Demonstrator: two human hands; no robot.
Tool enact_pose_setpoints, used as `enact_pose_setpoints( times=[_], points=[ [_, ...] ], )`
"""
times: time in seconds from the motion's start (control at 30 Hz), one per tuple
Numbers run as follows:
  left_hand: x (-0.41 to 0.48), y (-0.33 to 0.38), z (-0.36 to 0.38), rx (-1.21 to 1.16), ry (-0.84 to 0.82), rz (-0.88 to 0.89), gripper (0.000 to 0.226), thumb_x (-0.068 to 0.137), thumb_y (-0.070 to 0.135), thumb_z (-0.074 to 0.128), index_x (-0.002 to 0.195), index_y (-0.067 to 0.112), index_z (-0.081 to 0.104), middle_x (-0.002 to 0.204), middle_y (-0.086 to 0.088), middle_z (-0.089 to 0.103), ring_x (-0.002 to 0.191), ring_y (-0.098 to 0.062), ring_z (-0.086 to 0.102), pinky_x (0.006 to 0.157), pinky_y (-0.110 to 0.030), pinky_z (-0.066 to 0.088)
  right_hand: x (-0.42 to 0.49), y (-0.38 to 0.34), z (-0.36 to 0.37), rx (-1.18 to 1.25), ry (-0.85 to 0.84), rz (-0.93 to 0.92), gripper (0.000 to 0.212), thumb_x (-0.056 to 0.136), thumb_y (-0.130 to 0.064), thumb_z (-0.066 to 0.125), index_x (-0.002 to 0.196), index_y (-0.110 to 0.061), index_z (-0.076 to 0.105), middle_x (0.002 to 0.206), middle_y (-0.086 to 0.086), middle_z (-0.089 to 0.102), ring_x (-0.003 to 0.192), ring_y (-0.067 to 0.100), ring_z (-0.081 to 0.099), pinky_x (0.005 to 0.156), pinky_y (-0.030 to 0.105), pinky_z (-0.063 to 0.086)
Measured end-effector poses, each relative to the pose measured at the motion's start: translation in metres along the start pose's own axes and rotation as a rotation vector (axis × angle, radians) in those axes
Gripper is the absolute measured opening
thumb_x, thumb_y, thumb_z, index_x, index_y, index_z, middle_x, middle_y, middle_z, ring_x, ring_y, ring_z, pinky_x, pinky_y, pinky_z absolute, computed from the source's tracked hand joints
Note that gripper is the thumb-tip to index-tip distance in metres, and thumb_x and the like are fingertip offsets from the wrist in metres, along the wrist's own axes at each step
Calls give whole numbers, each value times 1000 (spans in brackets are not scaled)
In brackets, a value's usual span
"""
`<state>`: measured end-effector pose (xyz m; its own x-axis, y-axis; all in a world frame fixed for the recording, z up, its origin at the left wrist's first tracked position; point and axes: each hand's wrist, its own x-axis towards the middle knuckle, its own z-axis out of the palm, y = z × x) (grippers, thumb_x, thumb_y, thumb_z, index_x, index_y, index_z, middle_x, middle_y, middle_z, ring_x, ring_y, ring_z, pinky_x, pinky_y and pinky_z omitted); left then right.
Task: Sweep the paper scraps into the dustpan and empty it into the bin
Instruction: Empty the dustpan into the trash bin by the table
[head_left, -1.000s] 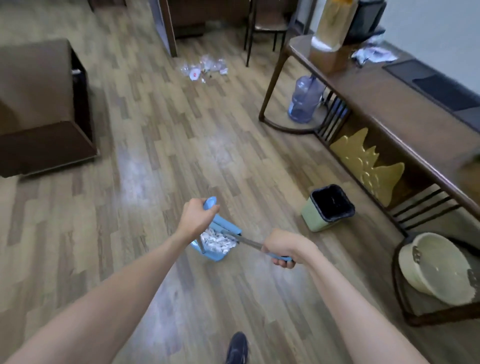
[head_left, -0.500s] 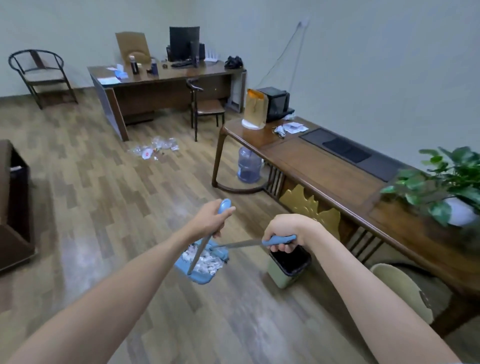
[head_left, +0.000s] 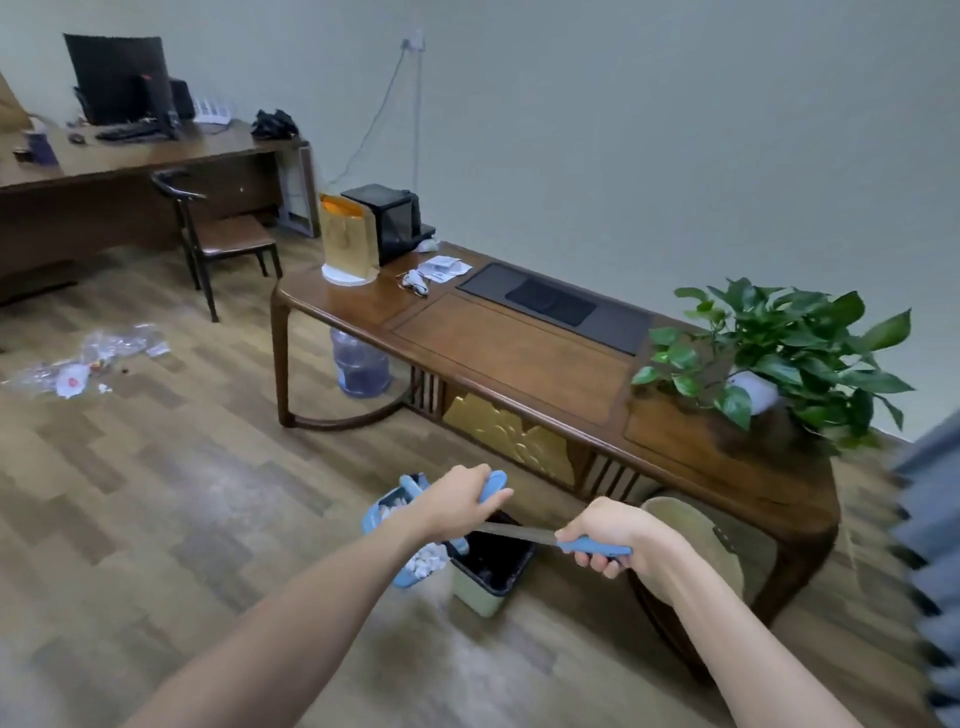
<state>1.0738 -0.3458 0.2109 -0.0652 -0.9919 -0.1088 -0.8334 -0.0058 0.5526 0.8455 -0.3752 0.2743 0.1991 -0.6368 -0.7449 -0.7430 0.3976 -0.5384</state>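
Note:
My left hand (head_left: 457, 499) grips the blue top of the dustpan's handle. The blue dustpan (head_left: 382, 519) hangs below it, just left of the bin and touching its rim, and holds white paper scraps (head_left: 425, 561). My right hand (head_left: 613, 535) is closed on the blue grip of the broom (head_left: 592, 545), whose grey metal shaft runs left across the bin's mouth toward the dustpan. The bin (head_left: 475, 590) is a small pale green box with a black liner, standing on the wood floor in front of the long table.
A long wooden table (head_left: 519, 353) with a potted plant (head_left: 774, 353) runs along the wall right behind the bin. A beige basin (head_left: 696, 540) and a water jug (head_left: 361, 369) sit under it. Plastic litter (head_left: 88, 358) lies on the floor at the left, near a chair (head_left: 218, 234) and desk.
I have lifted the dustpan and broom off the floor and carried them right to the bin. My view has risen from the floor to take in the table and wall.

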Motion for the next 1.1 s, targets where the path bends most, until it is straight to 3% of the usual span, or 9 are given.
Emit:
enact_pose_setpoints(
  times=[0.1, 0.2, 0.37, 0.5, 0.6, 0.77, 1.1],
  points=[
    [36, 14, 37, 71, -128, 115, 44, 98, 57, 40, 75, 21, 33, 66, -2, 46, 64, -27, 51, 57, -38, 34, 24, 33, -22, 111, 58, 57, 31, 92, -21, 64, 107, 7, 66, 69, 10, 53, 42, 11, 41, 39, 20, 32],
    [66, 22, 80, 174, -244, 194, 42, 100, 51, 40, 86, 12, 38, 76, -12, 56, 70, -34, 56, 61, -41, 39, 50, 73, -40, 213, 95, 86, 24, 91, -19, 64, 93, 5, 64, 64, 10, 53, 39, 12, 39, 38, 20, 26],
    [109, 22, 135, 292, -323, 327, 39, 102, 47, 40, 91, 10, 41, 80, -19, 61, 71, -37, 59, 62, -42, 43, 93, 126, -68, 311, 117, 127, 16, 86, -17, 68, 81, -4, 59, 65, 9, 49, 38, 12, 35, 40, 18, 20],
    [127, 24, 162, 359, -395, 353, 43, 102, 47, 41, 94, 4, 47, 74, -16, 57, 69, -38, 60, 63, -45, 49, 115, 149, -90, 329, 67, 145, 13, 83, -11, 72, 85, 0, 65, 64, 11, 48, 39, 12, 34, 39, 17, 20],
    [134, 27, 173, 386, -432, 377, 42, 102, 47, 40, 93, 5, 45, 69, -10, 46, 66, -36, 57, 59, -42, 43, 121, 153, -111, 334, 44, 144, 15, 83, -8, 70, 93, 4, 68, 64, 11, 47, 38, 12, 33, 39, 18, 19],
    [140, 33, 188, 447, -483, 420, 43, 103, 45, 39, 99, 3, 49, 83, -20, 63, 72, -39, 60, 59, -37, 37, 119, 149, -153, 252, -6, 118, 20, 85, -11, 71, 96, 5, 71, 65, 11, 50, 39, 12, 35, 38, 18, 21],
    [140, 52, 195, 507, -572, 457, 45, 104, 43, 40, 108, 0, 52, 93, -22, 66, 79, -41, 63, 60, -36, 37, 84, 114, -187, 88, -100, -83, 14, 88, -13, 69, 97, -6, 77, 64, 11, 53, 38, 13, 36, 39, 18, 25]
  ],
)
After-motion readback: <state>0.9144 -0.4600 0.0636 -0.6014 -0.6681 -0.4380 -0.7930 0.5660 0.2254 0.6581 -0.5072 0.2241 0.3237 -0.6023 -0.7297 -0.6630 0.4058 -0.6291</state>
